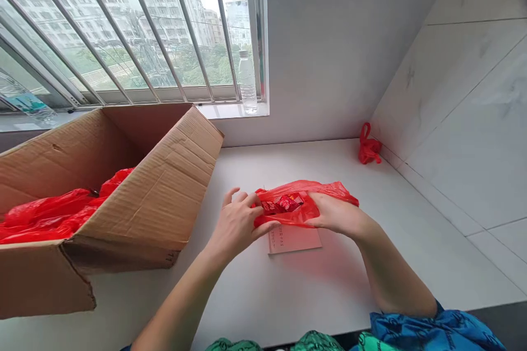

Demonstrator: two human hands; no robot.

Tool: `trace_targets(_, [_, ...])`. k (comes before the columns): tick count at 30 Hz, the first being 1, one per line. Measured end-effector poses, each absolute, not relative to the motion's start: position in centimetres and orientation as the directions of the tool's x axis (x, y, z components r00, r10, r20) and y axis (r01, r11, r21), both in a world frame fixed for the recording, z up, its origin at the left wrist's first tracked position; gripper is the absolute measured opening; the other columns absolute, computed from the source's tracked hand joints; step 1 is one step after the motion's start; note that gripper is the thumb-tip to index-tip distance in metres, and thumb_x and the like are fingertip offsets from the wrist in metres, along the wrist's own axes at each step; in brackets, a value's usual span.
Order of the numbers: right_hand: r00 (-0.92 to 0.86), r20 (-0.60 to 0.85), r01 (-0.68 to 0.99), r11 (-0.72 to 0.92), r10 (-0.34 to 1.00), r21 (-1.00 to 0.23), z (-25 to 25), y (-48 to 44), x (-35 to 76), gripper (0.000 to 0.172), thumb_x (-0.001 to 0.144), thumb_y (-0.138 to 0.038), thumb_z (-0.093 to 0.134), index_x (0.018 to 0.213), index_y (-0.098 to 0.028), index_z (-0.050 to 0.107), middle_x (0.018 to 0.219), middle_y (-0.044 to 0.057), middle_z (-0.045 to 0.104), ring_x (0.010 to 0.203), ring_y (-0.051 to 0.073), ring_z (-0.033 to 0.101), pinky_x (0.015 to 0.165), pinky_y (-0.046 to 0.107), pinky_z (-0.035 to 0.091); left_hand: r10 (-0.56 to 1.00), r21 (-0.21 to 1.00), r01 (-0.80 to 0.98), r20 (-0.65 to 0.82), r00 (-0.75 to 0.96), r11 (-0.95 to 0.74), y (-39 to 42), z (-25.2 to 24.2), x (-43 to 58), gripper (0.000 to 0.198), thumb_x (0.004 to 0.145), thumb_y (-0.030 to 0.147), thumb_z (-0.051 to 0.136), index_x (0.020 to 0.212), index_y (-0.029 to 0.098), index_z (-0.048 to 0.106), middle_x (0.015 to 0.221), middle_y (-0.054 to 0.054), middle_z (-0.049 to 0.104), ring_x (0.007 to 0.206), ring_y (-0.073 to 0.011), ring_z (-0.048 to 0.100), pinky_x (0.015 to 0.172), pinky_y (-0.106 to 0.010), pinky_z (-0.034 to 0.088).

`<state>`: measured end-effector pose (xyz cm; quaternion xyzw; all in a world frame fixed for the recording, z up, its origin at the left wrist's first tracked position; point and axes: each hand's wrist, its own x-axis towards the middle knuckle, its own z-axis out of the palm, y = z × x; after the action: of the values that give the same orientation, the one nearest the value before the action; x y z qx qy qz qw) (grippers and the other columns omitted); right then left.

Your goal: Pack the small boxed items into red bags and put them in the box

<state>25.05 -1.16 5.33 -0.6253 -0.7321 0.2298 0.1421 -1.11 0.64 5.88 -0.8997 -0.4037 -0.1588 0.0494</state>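
A white counter [272, 307] runs beneath a barred window [123, 27], with a water bottle [247, 82] on the sill at 12 o'clock from the hands. At 9 o'clock stands an open cardboard box [152, 192], with a heap of red bags [49, 214] already inside it. A single bunched bag [369, 147] sits at 2 o'clock against the tiled wall. At the centre, a third red bag [325, 192] lies between the hands, holding foil packets [282, 204] (whether they show through the film or at its mouth, the view does not settle). It rests partly on a pink card [294, 240]. The left hand [236, 225] is open, fingers spread against the bag. The right hand [337, 214] lies over the far side, its fingertips hidden, so I cannot tell whether it grips.
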Motion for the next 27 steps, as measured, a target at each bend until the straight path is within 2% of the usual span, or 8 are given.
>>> trace_targets(3, [-0.321, -0.042, 0.812, 0.252, 0.946, -0.526, 7.3, -2.9, 24.9, 0.036, 0.085, -0.037, 0.061, 0.118, -0.025, 0.060, 0.103, 0.006, 0.070, 0.086, 0.025, 0.068, 0.064, 0.034, 0.052, 0.679, 0.049, 0.704, 0.318, 0.661, -0.708, -0.5, 6.5, -2.0, 0.025, 0.088, 0.050, 0.065, 0.097, 0.028, 0.073, 0.126, -0.005, 0.062, 0.104, -0.0253, 0.058, 0.108, -0.053, 0.036])
trace_targets(6, [-0.487, 0.153, 0.684, 0.484, 0.860, -0.546, 8.7, -5.2, 26.0, 0.050, 0.091, -0.040, 0.061, 0.139, -0.032, 0.049, 0.130, 0.004, 0.065, 0.114, 0.023, 0.063, 0.083, 0.033, 0.054, 0.678, 0.046, 0.708, 0.341, 0.652, -0.704, -1.5, 6.0, -3.7, 0.034, 0.090, 0.036, 0.066, 0.123, 0.031, 0.064, 0.150, -0.006, 0.044, 0.125, -0.0287, 0.050, 0.103, -0.046, 0.046])
trace_targets(9, [-0.392, 0.374, 0.660, 0.540, 0.840, -0.522, 9.1, -7.3, 28.1, 0.030, 0.094, -0.035, 0.060, 0.124, -0.033, 0.060, 0.111, 0.000, 0.072, 0.093, 0.016, 0.068, 0.061, 0.023, 0.052, 0.714, 0.052, 0.761, 0.391, 0.581, -0.647, -2.4, 5.2, -5.8, 0.040, 0.092, 0.035, 0.062, 0.132, 0.032, 0.057, 0.149, -0.008, 0.043, 0.117, -0.0256, 0.057, 0.094, -0.040, 0.052])
trace_targets(12, [-0.119, 0.540, 0.793, 0.407, 0.833, -0.454, 8.8, -8.2, 29.7, 0.025, 0.090, -0.042, 0.065, 0.111, -0.028, 0.064, 0.099, 0.002, 0.071, 0.080, 0.016, 0.065, 0.051, 0.023, 0.047, 0.782, 0.111, 0.836, 0.437, 0.445, -0.538, -3.2, 4.7, -7.4, 0.047, 0.092, 0.043, 0.061, 0.137, 0.031, 0.052, 0.133, -0.009, 0.057, 0.095, -0.0201, 0.066, 0.071, -0.028, 0.055])
trace_targets(17, [0.022, 0.488, 0.919, 0.174, 0.872, -0.353, 7.4, -7.0, 29.6, 0.049, 0.084, -0.061, 0.065, 0.116, -0.024, 0.058, 0.106, 0.006, 0.066, 0.081, 0.021, 0.065, 0.049, 0.026, 0.045, 0.842, 0.319, 0.809, 0.408, 0.353, -0.493, -3.6, 5.2, -7.9, 0.028, 0.095, 0.044, 0.056, 0.112, 0.024, 0.067, 0.084, 0.000, 0.066, 0.061, -0.0114, 0.060, 0.057, -0.021, 0.048])
trace_targets(21, [0.164, 0.504, 0.934, 0.031, 0.848, -0.356, 7.4, -5.4, 29.7, 0.044, 0.085, -0.057, 0.063, 0.111, -0.022, 0.057, 0.103, 0.007, 0.066, 0.076, 0.021, 0.064, 0.050, 0.028, 0.041, 0.880, 0.615, 0.636, 0.393, 0.266, -0.467, -3.3, 6.8, -7.1, 0.020, 0.091, 0.041, 0.064, 0.096, 0.022, 0.070, 0.078, -0.001, 0.066, 0.063, -0.0115, 0.060, 0.056, -0.020, 0.048])
trace_targets(24, [0.160, 0.399, 0.889, 0.043, 0.903, -0.455, 8.9, -4.4, 30.3, 0.026, 0.087, -0.049, 0.063, 0.094, -0.024, 0.060, 0.093, 0.003, 0.066, 0.070, 0.019, 0.062, 0.053, 0.028, 0.041, 0.915, 0.813, 0.422, 0.370, 0.158, -0.402, -2.5, 8.6, -6.2, 0.026, 0.084, 0.038, 0.073, 0.103, 0.020, 0.069, 0.079, -0.002, 0.068, 0.066, -0.0127, 0.064, 0.059, -0.020, 0.052])
trace_targets(27, [-0.037, 0.287, 0.692, 0.232, 0.957, -0.683, 10.5, -3.1, 31.0, 0.023, 0.087, -0.045, 0.065, 0.081, -0.024, 0.059, 0.100, 0.002, 0.066, 0.086, 0.020, 0.064, 0.069, 0.031, 0.049, 0.897, 0.861, 0.252, 0.430, 0.100, -0.441, -1.1, 10.6, -4.7, 0.031, 0.079, 0.032, 0.079, 0.105, 0.019, 0.069, 0.085, -0.004, 0.069, 0.076, -0.0150, 0.067, 0.067, -0.022, 0.057])
